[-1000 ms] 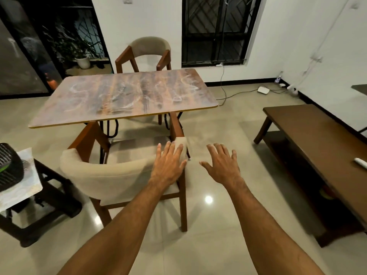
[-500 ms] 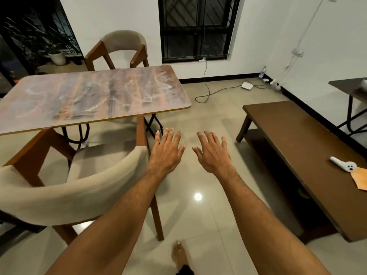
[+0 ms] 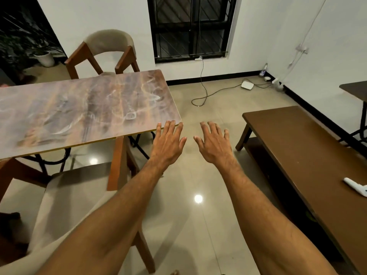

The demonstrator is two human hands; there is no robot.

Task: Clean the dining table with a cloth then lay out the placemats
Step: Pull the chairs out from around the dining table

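I am noting a chair (image 3: 65, 187) crowding the dining table (image 3: 79, 112) at its near edge, and a bench (image 3: 309, 159) standing to its right. The table's long axis is running left-right. The left hand (image 3: 168, 144) and right hand (image 3: 215, 145) are hovering by its near right corner, fingers spread, apart, empty.

Bare floor (image 3: 198, 175) runs open between table (image 3: 79, 112) and bench (image 3: 307, 155). A chair (image 3: 65, 195) blocks the table's near edge, a second chair (image 3: 107, 48) its far edge; a cable (image 3: 202, 92) lies on the floor beyond.
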